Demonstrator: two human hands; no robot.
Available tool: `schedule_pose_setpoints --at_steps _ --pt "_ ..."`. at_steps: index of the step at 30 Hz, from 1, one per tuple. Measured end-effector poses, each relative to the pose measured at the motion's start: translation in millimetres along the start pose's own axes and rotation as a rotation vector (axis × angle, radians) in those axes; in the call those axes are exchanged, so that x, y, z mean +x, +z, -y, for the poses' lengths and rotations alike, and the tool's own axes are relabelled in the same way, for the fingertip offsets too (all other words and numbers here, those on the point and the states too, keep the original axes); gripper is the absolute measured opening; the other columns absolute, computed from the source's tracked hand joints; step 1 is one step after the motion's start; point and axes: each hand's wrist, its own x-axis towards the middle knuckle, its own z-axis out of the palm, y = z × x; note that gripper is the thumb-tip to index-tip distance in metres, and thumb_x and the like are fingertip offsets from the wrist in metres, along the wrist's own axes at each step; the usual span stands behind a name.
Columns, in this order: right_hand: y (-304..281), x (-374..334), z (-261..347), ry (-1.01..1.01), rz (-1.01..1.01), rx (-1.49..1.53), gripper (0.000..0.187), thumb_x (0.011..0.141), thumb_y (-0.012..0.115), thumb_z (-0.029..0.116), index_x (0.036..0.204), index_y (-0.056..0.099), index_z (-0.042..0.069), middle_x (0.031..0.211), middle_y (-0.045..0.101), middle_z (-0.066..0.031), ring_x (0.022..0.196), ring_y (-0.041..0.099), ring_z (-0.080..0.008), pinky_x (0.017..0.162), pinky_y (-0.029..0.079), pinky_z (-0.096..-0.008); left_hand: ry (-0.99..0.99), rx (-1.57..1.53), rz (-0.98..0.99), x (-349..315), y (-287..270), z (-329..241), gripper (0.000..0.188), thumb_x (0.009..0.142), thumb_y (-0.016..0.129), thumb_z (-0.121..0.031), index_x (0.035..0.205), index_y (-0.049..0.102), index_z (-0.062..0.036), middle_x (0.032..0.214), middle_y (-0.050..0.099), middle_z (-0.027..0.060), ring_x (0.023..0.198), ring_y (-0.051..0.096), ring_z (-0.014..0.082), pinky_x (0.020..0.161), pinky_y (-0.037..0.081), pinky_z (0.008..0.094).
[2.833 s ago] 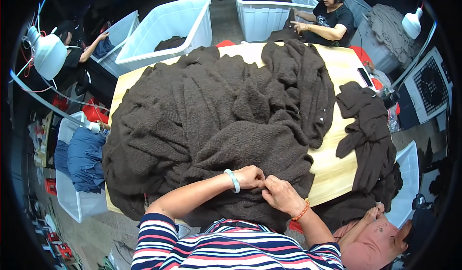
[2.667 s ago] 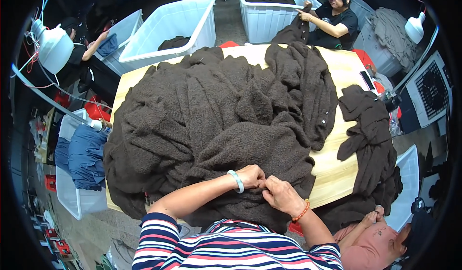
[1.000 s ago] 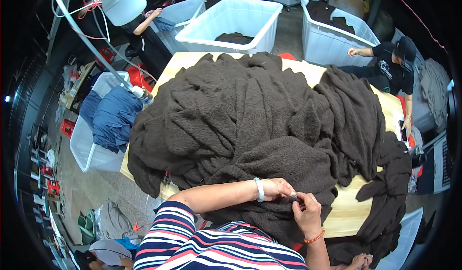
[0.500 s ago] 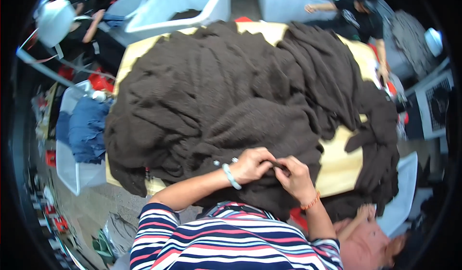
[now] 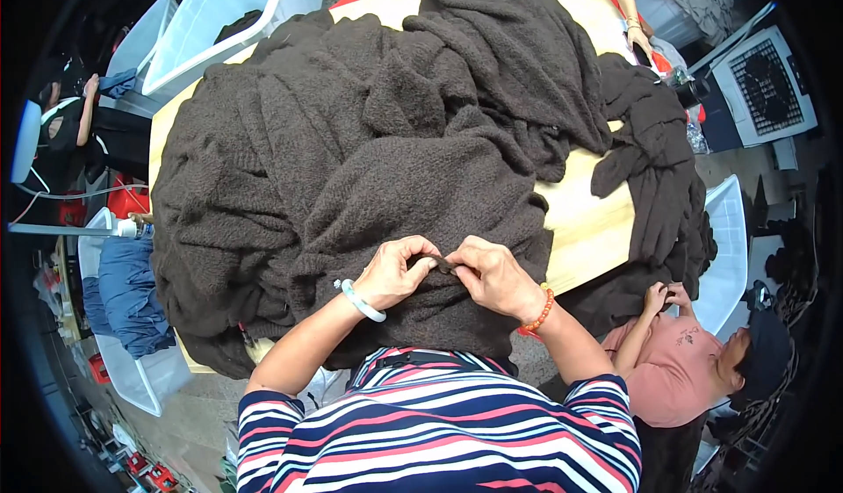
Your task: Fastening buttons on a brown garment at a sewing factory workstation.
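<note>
A large heap of dark brown knit fabric [image 5: 369,177] is spread over the pale wooden table [image 5: 584,216], its near part hanging toward my body. At the near side, my left hand [image 5: 395,271] pinches a thin fold of this fabric between thumb and fingers. Just to its right, my right hand [image 5: 498,280] grips the same fold, so a short strip of edge runs between the two. A pale bracelet is on my left wrist and an orange beaded one on my right. What lies under my fingertips is hidden.
White plastic bins stand at the far left [image 5: 233,23], left [image 5: 145,383] and right [image 5: 729,230]; the left one holds blue cloth [image 5: 133,291]. A person in pink [image 5: 667,361] handles dark fabric at the right. Another's hand [image 5: 638,36] reaches over the table's far right corner.
The whole view has shifted and turned, bringing the person in pink further into sight. My hands have moved slightly apart, still holding the fabric, with more of its edge showing between them.
</note>
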Motion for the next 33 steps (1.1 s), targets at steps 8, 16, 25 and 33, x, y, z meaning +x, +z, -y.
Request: schedule_pose_setpoints --at_steps 8,16,25,33 --pt "-9.6 7.5 -4.8 0.032 0.146 0.096 0.014 0.080 0.064 -0.001 0.093 0.065 -0.005 0.081 0.063 -0.0158 0.074 0.064 -0.0305 0.066 0.051 -0.0362 0.026 -0.048 0.010 2.8 2.7 6.2 0.012 0.087 0.060 -0.007 0.094 0.065 0.0009 0.074 0.063 0.0035 0.070 0.055 0.0077 0.064 0.046 0.0264" --pt "-8.4 9.4 -9.2 0.374 0.204 0.520 0.013 0.093 0.064 0.011 0.088 0.065 0.000 0.072 0.055 0.0056 0.063 0.045 0.0002 0.053 0.036 -0.0195 0.032 -0.112 -0.023 1.2 3.4 -0.1 0.012 0.088 0.062 -0.008 0.094 0.065 0.0018 0.077 0.065 0.0045 0.075 0.058 0.0089 0.070 0.048 0.0263" --pt "-18.7 13.8 -4.1 0.490 0.082 0.770 0.021 0.092 0.070 0.019 0.081 0.066 0.001 0.075 0.062 0.0034 0.065 0.049 -0.0005 0.055 0.038 -0.0178 0.327 0.190 -0.045 -16.8 1.9 -23.1 0.038 0.081 0.076 -0.014 0.112 0.060 0.0017 0.103 0.062 0.0130 0.097 0.062 0.0242 0.087 0.047 0.0326" --pt "-24.4 9.2 0.2 0.500 0.196 0.905 0.021 0.088 0.073 0.018 0.078 0.056 0.010 0.070 0.052 0.0087 0.064 0.045 0.0007 0.056 0.034 -0.0176 0.336 0.606 -0.271 -17.2 11.2 -33.6 0.065 0.065 0.086 -0.022 0.121 0.059 -0.0042 0.116 0.056 0.0145 0.109 0.054 0.0301 0.095 0.043 0.0404"
